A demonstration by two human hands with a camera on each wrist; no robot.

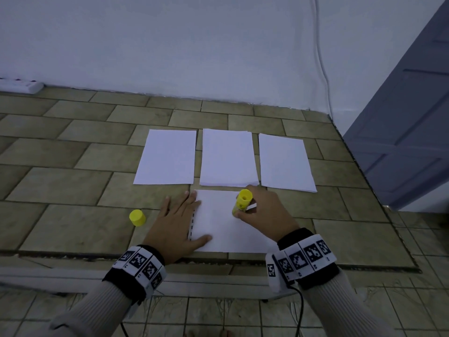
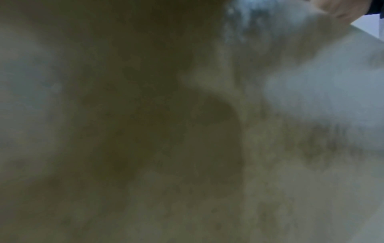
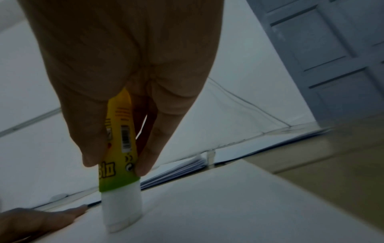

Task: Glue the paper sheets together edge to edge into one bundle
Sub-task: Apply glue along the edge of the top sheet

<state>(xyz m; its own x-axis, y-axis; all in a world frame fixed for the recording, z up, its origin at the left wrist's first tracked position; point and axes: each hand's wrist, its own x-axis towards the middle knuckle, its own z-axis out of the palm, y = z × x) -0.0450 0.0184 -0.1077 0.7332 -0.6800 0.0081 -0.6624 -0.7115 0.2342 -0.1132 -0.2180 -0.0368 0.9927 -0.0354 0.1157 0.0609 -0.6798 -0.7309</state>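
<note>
**Glue stick on the near sheet, left hand pressing it flat**

Head view: on a tiled surface (image 1: pixel 73 190) three white paper stacks lie side by side, apart from one another: left stack (image 1: pixel 167 156), middle stack (image 1: pixel 228 158), right stack (image 1: pixel 285 162). Just in front of the middle one lies a single sheet (image 1: pixel 218 227). The left hand (image 1: pixel 178 222) rests flat on the sheet's left edge, fingers straight and spread, thumb on the paper. The right hand (image 1: pixel 264 212) grips a yellow glue stick (image 1: pixel 243 201), held nearly upright over the sheet's far right part. A yellow cap (image 1: pixel 137 217) stands on the tiles left of the left hand. A white power strip (image 1: pixel 21 85) sits by the wall at far left; a grey door (image 1: pixel 410 122) stands at right.

Left wrist view: dark, blurred and noisy; nothing can be told for sure.

Right wrist view: the right hand (image 3: pixel 124 74) pinches the glue stick (image 3: pixel 120 148) between thumb and fingers, its white glue tip touching the sheet (image 3: pixel 207 205). Left-hand fingertips (image 3: pixel 79 209) lie on the paper at lower left.
</note>
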